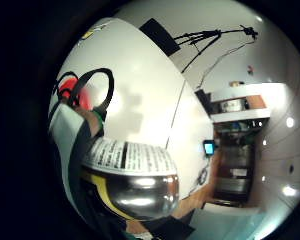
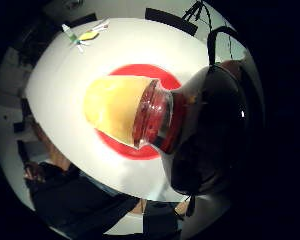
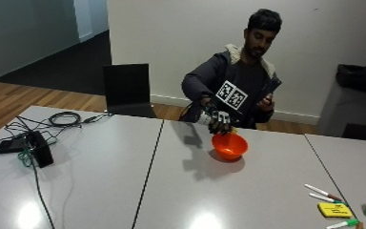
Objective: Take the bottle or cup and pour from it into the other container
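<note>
White table [image 3: 170,191], seam running across it. A person sits at the far edge, dark jacket.

Orange-red bowl [image 3: 228,145] stands on the table in front of the person, mouth up. From the outside view its contents cannot be made out. In the thumb side palm view the bowl [image 2: 121,145] shows as a red disc on the table, directly beneath the bottle, mostly covered by it.

Bottle [image 2: 140,117]: dark glossy body, printed label, red threaded neck, pale yellow cap or top end at the mouth end. It is held above the bowl, tilted with the mouth end over the red disc, off the table. No liquid stream is visible; whether the mouth is capped or open cannot be told. In the little finger side palm view the bottle [image 1: 132,182] fills the space near the palm: white label with black print above a shiny dark body with a yellow stripe.

Gloved right hand [image 3: 218,121] just above the bowl's far rim, fingers wrapped round the bottle.

Bare hand raised near the chest, apart from the bowl.

Elsewhere on the table: black cables and a small black box [image 3: 40,148] at one end; markers and a yellow pad [image 3: 333,209] at the other.
</note>
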